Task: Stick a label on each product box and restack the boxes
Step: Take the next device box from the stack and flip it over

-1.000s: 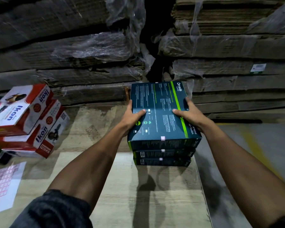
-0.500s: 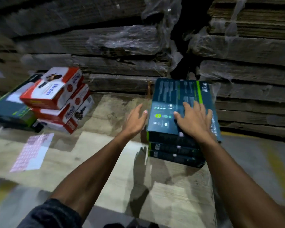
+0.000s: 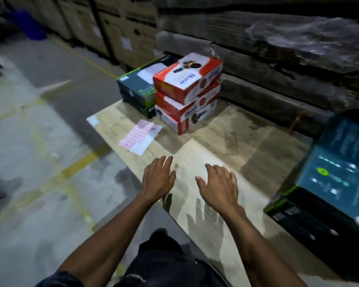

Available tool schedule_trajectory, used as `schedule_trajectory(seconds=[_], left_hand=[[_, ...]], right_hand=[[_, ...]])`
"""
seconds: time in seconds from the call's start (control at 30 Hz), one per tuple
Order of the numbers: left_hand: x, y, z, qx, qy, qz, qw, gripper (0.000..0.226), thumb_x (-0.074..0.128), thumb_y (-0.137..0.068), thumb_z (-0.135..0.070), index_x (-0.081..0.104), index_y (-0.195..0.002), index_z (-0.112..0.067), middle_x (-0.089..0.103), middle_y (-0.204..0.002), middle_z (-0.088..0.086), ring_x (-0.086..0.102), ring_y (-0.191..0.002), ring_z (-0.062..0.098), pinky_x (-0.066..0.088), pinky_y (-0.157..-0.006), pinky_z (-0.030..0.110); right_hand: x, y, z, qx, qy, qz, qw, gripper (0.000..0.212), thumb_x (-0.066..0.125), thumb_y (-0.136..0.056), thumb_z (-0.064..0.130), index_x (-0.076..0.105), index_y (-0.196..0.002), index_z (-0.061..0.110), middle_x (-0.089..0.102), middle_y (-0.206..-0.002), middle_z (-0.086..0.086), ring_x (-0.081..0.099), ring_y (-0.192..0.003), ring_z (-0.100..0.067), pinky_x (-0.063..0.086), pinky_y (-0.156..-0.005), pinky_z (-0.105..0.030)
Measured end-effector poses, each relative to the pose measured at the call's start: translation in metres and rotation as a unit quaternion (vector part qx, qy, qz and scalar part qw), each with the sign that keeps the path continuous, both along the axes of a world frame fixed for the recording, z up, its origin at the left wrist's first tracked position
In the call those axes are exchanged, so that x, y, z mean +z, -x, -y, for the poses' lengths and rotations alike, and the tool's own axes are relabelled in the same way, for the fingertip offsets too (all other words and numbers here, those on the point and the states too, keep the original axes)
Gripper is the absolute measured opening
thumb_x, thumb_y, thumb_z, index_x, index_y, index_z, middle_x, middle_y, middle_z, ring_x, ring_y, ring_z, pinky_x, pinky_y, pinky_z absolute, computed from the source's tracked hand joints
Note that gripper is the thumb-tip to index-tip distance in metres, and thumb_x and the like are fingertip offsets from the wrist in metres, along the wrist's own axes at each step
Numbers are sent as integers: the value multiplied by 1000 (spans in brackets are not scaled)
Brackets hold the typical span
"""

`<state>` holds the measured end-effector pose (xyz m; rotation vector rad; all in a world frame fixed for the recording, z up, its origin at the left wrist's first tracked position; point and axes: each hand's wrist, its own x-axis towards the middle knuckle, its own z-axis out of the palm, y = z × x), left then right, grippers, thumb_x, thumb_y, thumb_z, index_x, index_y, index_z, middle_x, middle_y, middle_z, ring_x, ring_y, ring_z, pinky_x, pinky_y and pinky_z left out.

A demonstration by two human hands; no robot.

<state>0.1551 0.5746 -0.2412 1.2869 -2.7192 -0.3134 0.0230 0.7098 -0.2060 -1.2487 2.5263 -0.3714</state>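
Both hands, left (image 3: 158, 179) and right (image 3: 218, 184), spread wide, holding nothing, above bare pale cardboard-sheet worktop (image 3: 222, 139) between red-white box stack (image 3: 188, 92) and dark teal box stack (image 3: 327, 195) at right edge.

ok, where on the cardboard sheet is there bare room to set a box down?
Widest bare patch: middle of the cardboard sheet, between the red-and-white box stack and the dark teal stack, ahead of both open hands, left hand and right hand. Crowded at the far left corner, around the label sheet and dark boxes.
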Motion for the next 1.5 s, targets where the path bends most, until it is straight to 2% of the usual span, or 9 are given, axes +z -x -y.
schedule_trajectory(seconds=[0.2,0.33,0.47,0.67,0.8,0.9,1.0,1.4,1.5], left_hand=[[-18,-33,91,42,-15,-15,999,62,34,-86,-43,52,-136,-10,55,-135,16,52,-122,37,46,-94,48],[-19,-37,185,49,-20,-30,998,58,40,-90,-39,45,-142,-13,47,-144,15,43,-131,35,39,-101,46],[-12,-32,296,46,-25,-67,996,55,45,-95,-37,38,-145,-14,40,-148,13,37,-135,32,34,-106,44],[16,6,440,72,-64,-159,983,61,41,-99,-42,20,-153,-21,17,-160,7,20,-145,28,23,-114,45],[26,35,496,80,-113,-191,972,67,43,-99,-43,17,-154,-14,15,-161,9,14,-147,26,17,-115,42],[22,47,517,75,-154,-177,969,70,49,-96,-43,22,-151,-11,25,-156,12,24,-143,28,23,-113,40],[18,48,522,69,-160,-176,969,63,54,-93,-42,34,-143,-9,38,-141,14,42,-127,34,35,-101,39],[21,-18,495,113,-117,-164,973,63,56,-89,-50,40,-137,-14,42,-125,12,42,-119,32,36,-97,39],[21,-44,489,127,-105,-148,975,57,57,-88,-51,46,-127,-11,44,-119,14,45,-115,35,37,-94,40]], right_hand=[[-19,-21,86,20,-25,19,999,58,37,-98,52,32,-149,24,38,-152,-3,28,-142,-25,18,-116,-41],[-26,-31,171,5,7,32,999,58,42,-97,50,33,-148,22,40,-151,-2,32,-139,-23,25,-113,-38],[-19,-35,268,-36,61,97,993,61,47,-97,47,32,-150,21,38,-153,-3,35,-139,-24,31,-111,-37],[-7,-27,394,-135,144,200,960,71,53,-97,44,22,-154,15,33,-157,-11,34,-142,-27,28,-114,-37],[-10,-24,439,-207,160,220,940,63,48,-94,52,32,-146,20,48,-145,-12,47,-131,-32,38,-107,-45],[-14,-24,456,-249,157,215,931,60,48,-96,48,33,-143,15,54,-138,-13,53,-123,-34,42,-102,-44],[-17,-23,465,-283,133,196,929,62,46,-97,46,31,-146,11,55,-136,-17,54,-121,-37,42,-100,-43],[-19,-70,445,-281,126,165,937,62,47,-94,51,36,-142,14,55,-137,-13,53,-123,-35,43,-100,-43],[-16,-89,433,-256,135,173,942,57,48,-95,48,37,-141,15,52,-140,-9,48,-127,-32,39,-103,-43]])
